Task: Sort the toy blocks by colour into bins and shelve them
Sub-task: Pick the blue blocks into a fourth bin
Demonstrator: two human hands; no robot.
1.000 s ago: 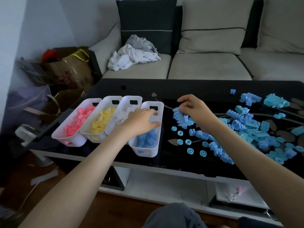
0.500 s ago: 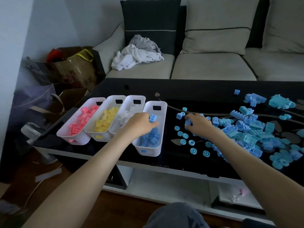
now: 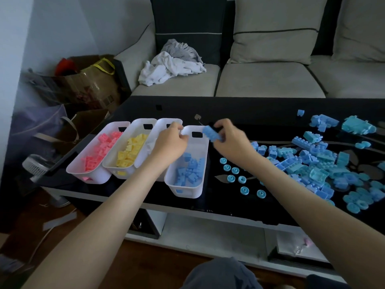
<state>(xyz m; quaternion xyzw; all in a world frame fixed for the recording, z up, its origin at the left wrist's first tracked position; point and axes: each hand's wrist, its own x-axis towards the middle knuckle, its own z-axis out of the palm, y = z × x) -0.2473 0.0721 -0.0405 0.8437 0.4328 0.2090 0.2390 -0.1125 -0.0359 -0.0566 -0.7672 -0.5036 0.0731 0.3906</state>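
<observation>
**Blue blocks at the mouth of the blue bin**

A clump of joined blue blocks (image 3: 212, 133) sits pinched between the thumb and curled fingers of the right hand (image 3: 233, 142), above the far right corner of the blue bin (image 3: 185, 191). That bin already holds a layer of blue blocks in its near half. The left hand (image 3: 169, 142) hovers over the far end of the same bin with its fingers curled in toward the rim; whether it grips the rim or anything else I cannot tell.

The blue bin is the rightmost of four white bins standing side by side, touching, on the black counter (image 3: 250, 109). To its left comes a bin of white blocks (image 3: 166, 120) (mostly hidden by the left wrist), then the yellow bin (image 3: 143, 121) and the pink bin (image 3: 91, 176).

Just right of the blue bin, small round blue pieces (image 3: 235, 170) lie scattered on the counter. Farther right spreads a large heap of loose blue blocks (image 3: 312, 163), in lighter and darker shades.

Behind the counter is a beige sofa (image 3: 268, 80) with crumpled cloths (image 3: 173, 65) on its seat. Bags (image 3: 87, 84) stand on the floor at the left.
</observation>
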